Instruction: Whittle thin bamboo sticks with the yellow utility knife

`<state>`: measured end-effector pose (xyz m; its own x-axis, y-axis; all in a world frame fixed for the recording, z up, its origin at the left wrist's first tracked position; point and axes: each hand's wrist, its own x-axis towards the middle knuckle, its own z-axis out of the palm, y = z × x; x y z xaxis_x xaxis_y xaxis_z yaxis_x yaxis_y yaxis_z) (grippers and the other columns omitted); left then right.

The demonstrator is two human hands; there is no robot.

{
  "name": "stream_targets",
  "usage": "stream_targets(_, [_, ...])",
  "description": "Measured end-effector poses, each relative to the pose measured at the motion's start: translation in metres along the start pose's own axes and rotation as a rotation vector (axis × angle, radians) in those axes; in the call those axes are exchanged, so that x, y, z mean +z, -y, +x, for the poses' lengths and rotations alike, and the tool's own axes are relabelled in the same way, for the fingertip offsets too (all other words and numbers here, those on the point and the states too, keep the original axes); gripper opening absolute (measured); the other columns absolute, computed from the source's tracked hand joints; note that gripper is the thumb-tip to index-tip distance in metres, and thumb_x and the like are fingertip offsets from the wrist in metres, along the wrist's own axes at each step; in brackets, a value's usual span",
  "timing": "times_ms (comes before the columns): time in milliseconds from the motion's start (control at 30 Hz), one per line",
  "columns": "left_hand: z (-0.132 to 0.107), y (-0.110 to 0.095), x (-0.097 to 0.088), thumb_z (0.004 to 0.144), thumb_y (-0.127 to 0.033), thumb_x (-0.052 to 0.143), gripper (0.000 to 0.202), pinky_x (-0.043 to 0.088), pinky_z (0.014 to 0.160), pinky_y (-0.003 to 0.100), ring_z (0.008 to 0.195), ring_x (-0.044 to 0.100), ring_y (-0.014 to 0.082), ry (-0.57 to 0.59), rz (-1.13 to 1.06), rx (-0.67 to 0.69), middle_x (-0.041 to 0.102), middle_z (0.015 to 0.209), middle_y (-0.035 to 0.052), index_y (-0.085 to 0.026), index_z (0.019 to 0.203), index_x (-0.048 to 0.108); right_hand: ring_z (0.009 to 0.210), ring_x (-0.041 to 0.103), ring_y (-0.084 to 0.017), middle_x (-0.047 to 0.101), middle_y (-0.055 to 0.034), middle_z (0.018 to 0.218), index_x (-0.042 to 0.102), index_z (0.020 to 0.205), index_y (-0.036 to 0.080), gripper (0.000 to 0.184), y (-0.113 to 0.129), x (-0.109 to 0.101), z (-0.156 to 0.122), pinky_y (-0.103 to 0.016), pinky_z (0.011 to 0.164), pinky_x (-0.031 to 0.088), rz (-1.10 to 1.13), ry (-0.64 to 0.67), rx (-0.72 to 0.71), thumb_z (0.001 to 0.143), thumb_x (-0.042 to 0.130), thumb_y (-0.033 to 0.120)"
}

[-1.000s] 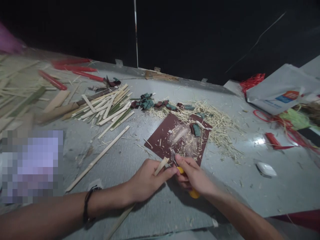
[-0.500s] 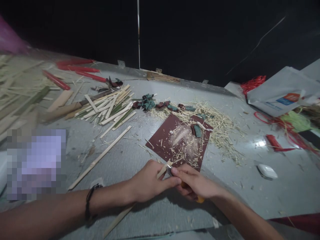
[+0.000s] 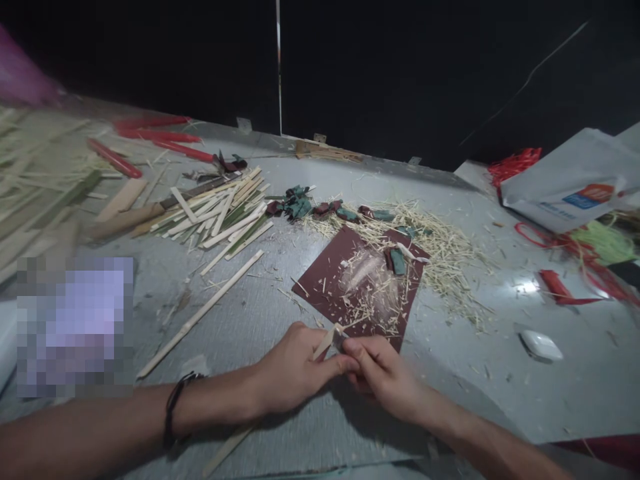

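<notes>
The left hand is clenching a pale strip, which is running from near left to far right, its tip meeting the blade the right hand is gripping tightly.

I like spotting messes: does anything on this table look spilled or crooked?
Yes: pale shavings are scattered over the brown sheet and onto the table, like a spill. The sheet also sits askew, slanted against the table's far edge.

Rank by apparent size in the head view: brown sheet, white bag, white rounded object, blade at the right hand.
Brown sheet and white bag: too alike to rank
White rounded object
Blade (visible part)
</notes>
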<state>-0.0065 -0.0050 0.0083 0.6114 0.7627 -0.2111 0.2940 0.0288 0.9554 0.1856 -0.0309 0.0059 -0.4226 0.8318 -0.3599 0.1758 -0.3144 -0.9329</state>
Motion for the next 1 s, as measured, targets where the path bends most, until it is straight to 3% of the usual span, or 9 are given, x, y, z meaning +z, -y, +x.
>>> stream_targets(233, [0.001, -0.001, -0.001, 0.097, -0.042, 0.063, 0.035, 0.034, 0.060, 0.023, 0.062, 0.052, 0.0111, 0.052, -0.111, -0.026, 0.070, 0.070, 0.0007, -0.016, 0.085, 0.083, 0.051, 0.038, -0.010, 0.044, 0.0041, 0.058, 0.050, 0.067, 0.021, 0.064, -0.009, 0.009, 0.000, -0.022, 0.047, 0.032, -0.041, -0.092, -0.106, 0.099, 0.042, 0.075])
stream_targets(333, [0.003, -0.002, -0.002, 0.097, -0.044, 0.062, 0.037, 0.033, 0.058, 0.023, 0.059, 0.046, 0.0105, 0.047, -0.105, -0.022, 0.064, 0.064, -0.0013, -0.015, 0.084, 0.082, 0.050, 0.038, -0.010, 0.044, 0.0045, 0.056, 0.051, 0.066, 0.021, 0.065, -0.004, 0.005, 0.001, -0.022, 0.046, 0.032, 0.024, -0.110, -0.051, 0.096, 0.046, 0.078])
stream_targets(467, [0.005, -0.001, -0.005, 0.096, -0.051, 0.060, 0.045, 0.022, 0.051, 0.024, 0.055, 0.029, 0.0096, 0.024, -0.057, -0.027, 0.036, 0.057, -0.0069, -0.014, 0.074, 0.073, 0.037, 0.026, -0.008, 0.036, 0.0090, 0.046, 0.049, 0.065, 0.023, 0.063, 0.007, -0.008, 0.005, -0.021, 0.034, 0.024, 0.195, 0.042, 0.161, 0.092, 0.050, 0.080])
stream_targets(533, [0.005, 0.000, -0.007, 0.095, -0.053, 0.060, 0.046, 0.020, 0.050, 0.025, 0.055, 0.027, 0.0097, 0.037, -0.058, -0.033, 0.030, 0.059, -0.0074, -0.015, 0.070, 0.066, 0.034, 0.027, -0.007, 0.037, 0.0098, 0.045, 0.050, 0.068, 0.023, 0.059, 0.010, -0.013, 0.006, -0.019, 0.033, 0.025, 0.263, 0.091, 0.189, 0.092, 0.054, 0.076])
stream_targets(733, [0.005, -0.002, -0.014, 0.090, -0.050, 0.066, 0.049, 0.018, 0.049, 0.025, 0.056, 0.025, 0.0092, 0.111, -0.080, -0.035, 0.026, 0.059, -0.0082, -0.020, 0.062, 0.041, 0.034, 0.032, -0.007, 0.043, 0.0090, 0.047, 0.052, 0.071, 0.022, 0.058, 0.004, -0.018, 0.006, -0.018, 0.031, 0.026, 0.230, 0.262, 0.173, 0.093, 0.054, 0.075])
stream_targets(900, [0.006, -0.003, -0.025, 0.085, -0.051, 0.074, 0.053, 0.017, 0.049, 0.026, 0.055, 0.024, 0.0088, 0.258, -0.169, 0.007, 0.027, 0.057, -0.0086, -0.020, 0.058, 0.040, 0.034, 0.032, -0.006, 0.044, 0.0083, 0.048, 0.053, 0.068, 0.021, 0.060, 0.004, -0.018, 0.006, -0.018, 0.031, 0.026, 0.165, 0.343, 0.168, 0.096, 0.051, 0.074])
stream_targets(1000, [0.008, -0.001, -0.029, 0.082, -0.055, 0.077, 0.053, 0.019, 0.049, 0.025, 0.052, 0.027, 0.0086, 0.295, -0.192, 0.014, 0.030, 0.053, -0.0083, -0.018, 0.057, 0.049, 0.035, 0.030, -0.006, 0.044, 0.0084, 0.049, 0.054, 0.068, 0.020, 0.059, 0.006, -0.016, 0.007, -0.018, 0.030, 0.025, 0.166, 0.358, 0.152, 0.097, 0.052, 0.073])
